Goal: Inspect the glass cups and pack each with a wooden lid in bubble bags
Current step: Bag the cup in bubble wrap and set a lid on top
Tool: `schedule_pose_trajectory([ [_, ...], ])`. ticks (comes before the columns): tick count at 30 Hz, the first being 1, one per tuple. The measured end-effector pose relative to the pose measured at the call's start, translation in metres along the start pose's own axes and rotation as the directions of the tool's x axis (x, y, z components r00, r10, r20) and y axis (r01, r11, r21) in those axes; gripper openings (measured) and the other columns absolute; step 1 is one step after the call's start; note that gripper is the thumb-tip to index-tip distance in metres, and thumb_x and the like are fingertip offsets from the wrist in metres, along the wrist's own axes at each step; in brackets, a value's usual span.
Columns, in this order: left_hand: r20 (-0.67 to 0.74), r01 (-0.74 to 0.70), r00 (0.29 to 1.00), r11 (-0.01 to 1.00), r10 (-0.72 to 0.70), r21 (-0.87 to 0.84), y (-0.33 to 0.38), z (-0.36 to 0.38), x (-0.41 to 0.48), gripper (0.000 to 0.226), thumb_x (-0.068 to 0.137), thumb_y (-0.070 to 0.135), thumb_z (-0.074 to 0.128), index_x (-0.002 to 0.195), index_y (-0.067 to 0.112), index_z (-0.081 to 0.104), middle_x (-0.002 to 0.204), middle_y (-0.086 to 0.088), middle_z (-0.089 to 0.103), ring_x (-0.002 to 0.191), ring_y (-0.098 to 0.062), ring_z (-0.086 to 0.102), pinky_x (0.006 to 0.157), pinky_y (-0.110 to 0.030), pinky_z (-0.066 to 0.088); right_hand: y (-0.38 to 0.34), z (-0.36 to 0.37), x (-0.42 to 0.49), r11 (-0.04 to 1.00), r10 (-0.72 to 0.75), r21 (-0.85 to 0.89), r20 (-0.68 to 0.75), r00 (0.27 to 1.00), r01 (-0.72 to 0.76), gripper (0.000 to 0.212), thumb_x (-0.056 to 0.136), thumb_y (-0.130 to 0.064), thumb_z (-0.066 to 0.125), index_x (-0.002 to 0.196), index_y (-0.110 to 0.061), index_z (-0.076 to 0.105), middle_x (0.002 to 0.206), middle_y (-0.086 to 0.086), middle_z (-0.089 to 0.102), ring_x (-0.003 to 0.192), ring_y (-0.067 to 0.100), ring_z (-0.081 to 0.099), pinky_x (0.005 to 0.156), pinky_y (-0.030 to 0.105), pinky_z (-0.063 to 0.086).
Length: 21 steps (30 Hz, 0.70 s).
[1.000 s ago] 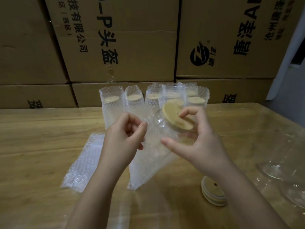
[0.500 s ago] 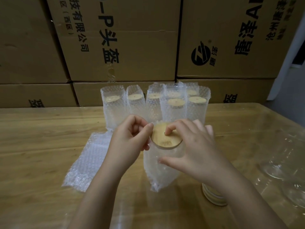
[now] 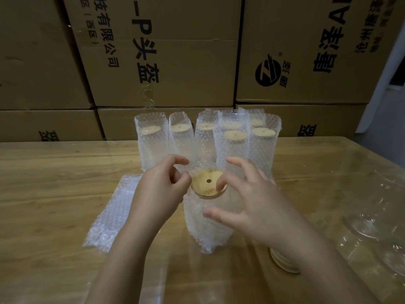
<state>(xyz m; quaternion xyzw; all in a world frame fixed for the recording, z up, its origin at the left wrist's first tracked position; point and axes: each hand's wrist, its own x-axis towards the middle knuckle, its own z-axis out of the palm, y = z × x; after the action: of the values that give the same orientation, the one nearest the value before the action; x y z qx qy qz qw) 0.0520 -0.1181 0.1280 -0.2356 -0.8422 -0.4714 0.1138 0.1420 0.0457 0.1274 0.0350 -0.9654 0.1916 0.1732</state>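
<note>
Lid (image 3: pixel 202 187) round, pale wood, small centre hole.

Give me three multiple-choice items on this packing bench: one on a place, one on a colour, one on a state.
1. Where do the flat bubble bags lie on the table?
A) left of the front cup
B) right of it
C) behind it

2. What colour is the wooden lid?
A) black
B) pale tan
C) blue

3. How is the front cup?
A) on its side
B) upright, unbagged
C) upright in a bag, lidded

Answers:
1 A, they lie flat at the cup's left.
2 B, light wood shows around its hole.
3 C, bubble wrap surrounds it and the lid sits across its top.
</note>
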Motion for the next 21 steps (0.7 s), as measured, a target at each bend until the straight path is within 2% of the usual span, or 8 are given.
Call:
schedule_pose_trajectory([
  [3,0.015,0.021,1.000,0.997,-0.022,0.080,0.000,-0.008,-0.001,0.025,0.085,0.017,0.056,0.103,0.034,0.060,0.056,0.005,0.059,0.052,-0.009,0.057,0.054,-0.036,0.050,-0.006,0.003,-0.003,0.988,-0.002,-0.156,0.021,1.000,0.005,0.022,0.086,-0.055,0.052,0.097,-0.037,0.045,0.142,-0.012,0.026,0.097,0.014,0.055,0.074,0.030,0.044],
  [5,0.027,0.040,0.999,0.978,-0.046,0.205,0.000,-0.014,-0.002,0.033,0.081,0.022,0.056,0.111,0.037,0.058,0.055,0.010,0.055,0.054,-0.008,0.054,0.054,-0.036,0.049,-0.007,-0.001,-0.003,0.982,-0.041,-0.184,0.025,0.999,0.045,0.010,0.092,-0.043,0.050,0.094,-0.034,0.048,0.134,-0.013,0.034,0.073,0.012,0.053,0.059,0.027,0.041],
  [8,0.044,-0.003,0.999,0.920,-0.015,0.391,0.001,-0.018,-0.004,0.047,0.080,0.033,0.059,0.124,0.045,0.050,0.086,0.016,0.053,0.070,-0.002,0.056,0.058,-0.029,0.048,-0.008,-0.004,-0.004,0.974,-0.144,-0.159,0.102,0.984,0.159,0.007,0.094,-0.037,0.050,0.092,-0.030,0.048,0.135,-0.015,0.034,0.074,0.012,0.054,0.062,0.031,0.046],
  [11,0.046,-0.058,0.998,0.924,0.044,0.379,0.000,-0.013,-0.002,0.027,0.085,0.031,0.061,0.111,0.036,0.064,0.095,0.015,0.056,0.073,-0.005,0.060,0.066,-0.032,0.050,-0.009,-0.004,-0.003,0.966,-0.228,-0.098,0.111,0.967,0.238,0.008,0.094,-0.032,0.052,0.090,-0.026,0.048,0.135,-0.015,0.039,0.062,0.007,0.045,0.062,0.034,0.048],
  [13,-0.032,-0.050,0.997,0.931,0.066,0.361,-0.003,-0.012,0.002,0.011,0.088,0.024,0.063,0.094,0.027,0.072,0.085,0.012,0.063,0.070,-0.006,0.059,0.061,-0.025,0.046,-0.006,-0.007,-0.002,0.957,-0.260,-0.123,0.048,0.964,0.264,0.009,0.092,-0.031,0.055,0.090,-0.024,0.052,0.131,-0.013,0.046,0.062,0.003,0.044,0.057,0.030,0.047],
  [16,-0.134,-0.003,0.990,0.975,0.034,0.220,-0.007,-0.017,0.004,0.013,0.087,0.018,0.065,0.082,0.027,0.072,0.074,0.013,0.066,0.066,-0.006,0.061,0.060,-0.025,0.047,0.002,-0.016,-0.002,0.959,-0.253,-0.174,-0.162,0.954,0.225,0.009,0.086,-0.031,0.060,0.083,-0.023,0.056,0.124,-0.006,0.055,0.073,-0.005,0.050,0.049,0.015,0.037],
  [19,-0.146,0.052,0.989,0.980,-0.025,0.190,-0.005,-0.024,0.010,0.017,0.087,0.017,0.062,0.075,0.028,0.069,0.065,0.012,0.065,0.064,-0.010,0.062,0.059,-0.030,0.050,0.015,-0.022,0.002,0.978,-0.166,-0.164,-0.246,0.955,0.128,0.010,0.085,-0.037,0.055,0.082,-0.028,0.055,0.133,-0.007,0.047,0.111,0.010,0.056,0.060,0.035,0.054],
  [21,-0.123,0.094,0.990,0.975,-0.070,0.203,-0.003,-0.028,0.018,0.020,0.085,0.017,0.061,0.069,0.029,0.067,0.063,0.009,0.065,0.064,-0.014,0.063,0.058,-0.034,0.052,0.023,-0.026,0.009,0.985,-0.108,-0.158,-0.259,0.960,0.068,0.010,0.087,-0.040,0.053,0.082,-0.031,0.053,0.136,-0.010,0.041,0.102,0.005,0.056,0.063,0.037,0.052],
])
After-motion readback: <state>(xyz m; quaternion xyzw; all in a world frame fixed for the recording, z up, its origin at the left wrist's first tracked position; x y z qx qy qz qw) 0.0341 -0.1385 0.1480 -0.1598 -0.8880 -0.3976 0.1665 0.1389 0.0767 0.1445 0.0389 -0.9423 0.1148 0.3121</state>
